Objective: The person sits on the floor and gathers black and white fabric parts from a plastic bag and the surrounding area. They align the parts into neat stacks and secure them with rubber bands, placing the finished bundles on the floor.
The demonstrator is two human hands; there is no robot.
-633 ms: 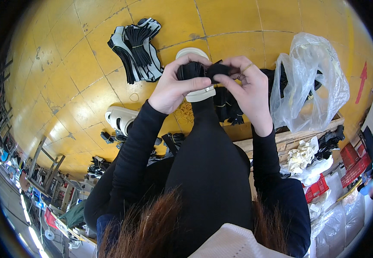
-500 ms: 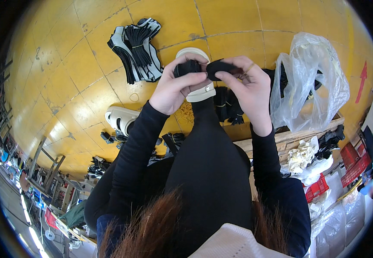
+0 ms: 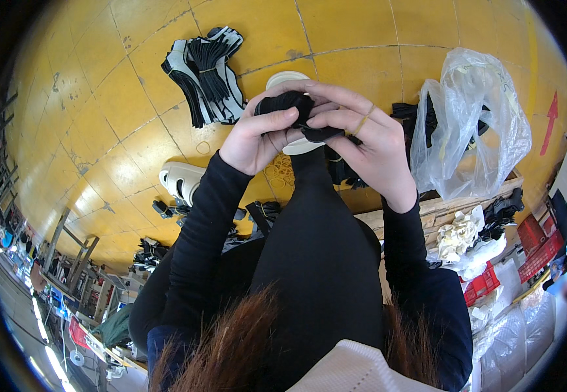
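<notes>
Over my raised foot, both hands meet at black strap-like pieces. My left hand (image 3: pixel 250 138) is closed round a dark folded bundle (image 3: pixel 283 104), its thumb pressed along the front. My right hand (image 3: pixel 373 140) pinches a flat black strip (image 3: pixel 322 134) just below and right of that bundle, fingers curled over the top. A thin yellow rubber band (image 3: pixel 366 120) is looped on a right-hand finger. The far ends of the pieces are hidden by my fingers. Partly covered behind the hands is a pale clog (image 3: pixel 303 145) on my foot.
On the yellow tiled floor lie a tied bundle of black and white strips (image 3: pixel 208 75), a heap of yellow rubber bands (image 3: pixel 279 172) and another pale clog (image 3: pixel 184 181). A clear plastic bag (image 3: pixel 469 130) stands at right, by a wooden edge (image 3: pixel 420 215). Red crates (image 3: pixel 481 285) are beyond.
My right hand has shifted left and curled its fingers over the bundle. The strip in it has moved lower, under the bundle. My left hand has barely moved.
</notes>
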